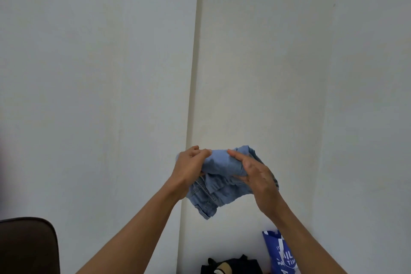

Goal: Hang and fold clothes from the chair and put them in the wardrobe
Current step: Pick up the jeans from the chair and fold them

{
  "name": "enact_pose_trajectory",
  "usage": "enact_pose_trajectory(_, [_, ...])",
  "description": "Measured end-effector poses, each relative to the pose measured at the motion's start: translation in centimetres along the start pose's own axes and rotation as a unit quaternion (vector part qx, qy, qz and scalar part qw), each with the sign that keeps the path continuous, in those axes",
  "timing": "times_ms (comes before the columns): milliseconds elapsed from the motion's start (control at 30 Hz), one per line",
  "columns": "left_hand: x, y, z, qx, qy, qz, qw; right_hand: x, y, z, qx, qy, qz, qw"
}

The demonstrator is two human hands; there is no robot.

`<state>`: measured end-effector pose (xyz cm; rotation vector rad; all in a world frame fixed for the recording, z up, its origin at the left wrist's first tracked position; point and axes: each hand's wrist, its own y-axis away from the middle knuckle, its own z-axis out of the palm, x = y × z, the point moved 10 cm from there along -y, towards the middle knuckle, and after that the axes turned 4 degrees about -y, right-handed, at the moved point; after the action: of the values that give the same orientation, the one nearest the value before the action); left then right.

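A bunched light-blue denim garment (220, 187) hangs in the air in front of a white wall corner. My left hand (189, 168) grips its upper left side, fingers curled over the cloth. My right hand (255, 176) holds the right side, thumb under and fingers laid across the top fold. A seamed hem dangles below between my wrists. The dark brown back of the chair (26, 244) shows at the bottom left. The wardrobe is not in view.
A blue printed shopping bag (280, 253) leans against the wall at the bottom right. A black bag (231, 266) lies on the floor beside it. White walls meet in a corner (193, 73) straight ahead.
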<state>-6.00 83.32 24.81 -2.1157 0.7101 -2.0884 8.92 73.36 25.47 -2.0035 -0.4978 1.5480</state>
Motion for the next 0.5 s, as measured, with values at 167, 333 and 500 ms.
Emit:
enact_pose_trajectory(167, [-0.3,0.4,-2.3,0.152,0.029,0.048,0.987,0.0,1.4,3.0,-0.063,-0.003,-0.020,0.998])
enact_pose_trajectory(333, [-1.5,0.6,-3.2,0.191,0.021,0.060,0.979,2.6,2.3,3.4,-0.010,-0.053,0.034,0.998])
enact_pose_trajectory(500, [-1.6,0.8,-3.6,0.206,0.021,0.108,0.972,7.0,2.9,2.1,0.094,-0.226,0.173,0.954])
